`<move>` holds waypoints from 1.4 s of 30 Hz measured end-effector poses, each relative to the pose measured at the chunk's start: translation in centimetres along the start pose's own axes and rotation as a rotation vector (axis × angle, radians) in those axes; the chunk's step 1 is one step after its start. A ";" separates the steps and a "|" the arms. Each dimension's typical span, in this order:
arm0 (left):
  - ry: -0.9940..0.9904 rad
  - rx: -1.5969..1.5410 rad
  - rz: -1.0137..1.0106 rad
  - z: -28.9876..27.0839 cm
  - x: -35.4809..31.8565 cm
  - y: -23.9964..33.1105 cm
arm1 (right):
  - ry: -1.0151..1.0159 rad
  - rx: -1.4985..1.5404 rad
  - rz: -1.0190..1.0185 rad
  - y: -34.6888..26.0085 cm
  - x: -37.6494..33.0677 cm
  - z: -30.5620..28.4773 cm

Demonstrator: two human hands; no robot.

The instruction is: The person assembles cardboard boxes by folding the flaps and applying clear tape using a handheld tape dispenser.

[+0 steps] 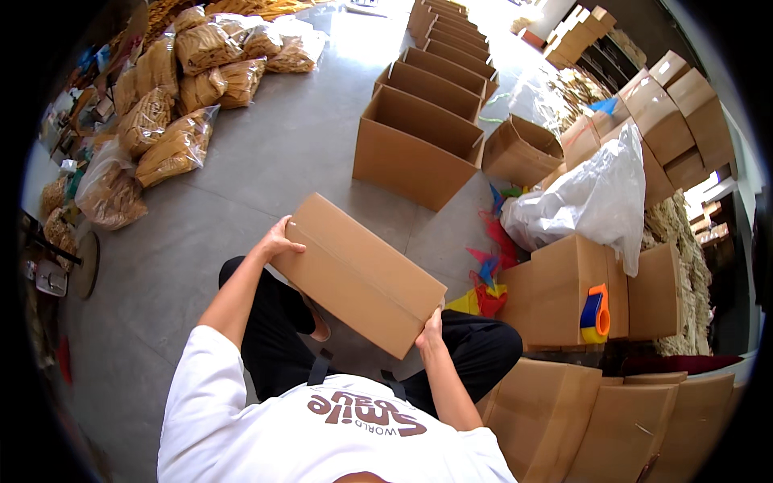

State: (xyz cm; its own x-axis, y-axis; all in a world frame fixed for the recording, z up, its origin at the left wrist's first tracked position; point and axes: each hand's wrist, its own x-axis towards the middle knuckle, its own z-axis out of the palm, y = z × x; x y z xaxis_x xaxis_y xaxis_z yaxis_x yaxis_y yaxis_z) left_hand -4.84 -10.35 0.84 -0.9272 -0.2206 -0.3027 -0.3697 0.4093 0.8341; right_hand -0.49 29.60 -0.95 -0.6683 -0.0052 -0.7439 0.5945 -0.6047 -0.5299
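Between my knees I hold a brown cardboard box, tilted, with a seam running along its upper face. My left hand grips its left end, thumb on the upper face and fingers round the edge. At the opposite end, my right hand is closed on the lower right corner. The undersides of the box and some fingertips are hidden. Off to the right, a tape dispenser in orange and blue with a yellow part rests on a cardboard box.
A row of open-topped cardboard boxes stretches away ahead. Clear bags of tan strips lie on the grey floor at the left. Right of me are a white plastic bag, coloured pennants, flat cardboard and stacked cartons.
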 end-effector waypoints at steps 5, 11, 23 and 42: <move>0.421 0.057 -0.047 -0.6 -3.5 3.7 | -0.138 -0.016 -0.092 -3.1 -3.0 2.2; 0.534 -0.531 0.486 -1.9 -8.1 10.1 | -0.129 -0.021 -0.684 -8.9 -9.9 6.6; -0.016 -0.582 -0.129 6.4 0.4 2.8 | 0.234 -0.853 -0.973 -12.1 6.0 -0.2; -0.322 0.270 0.437 0.2 -7.3 5.7 | -0.490 -1.815 -1.071 -10.0 -4.2 2.2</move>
State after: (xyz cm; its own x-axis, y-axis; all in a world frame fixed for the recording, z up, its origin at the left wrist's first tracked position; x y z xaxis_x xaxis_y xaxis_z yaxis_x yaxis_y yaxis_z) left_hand -0.16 -6.21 7.72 -0.9526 0.2803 -0.1183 0.0859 0.6208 0.7793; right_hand -4.59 33.91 8.36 -0.8012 -0.5984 0.0002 -0.5236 0.7010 -0.4842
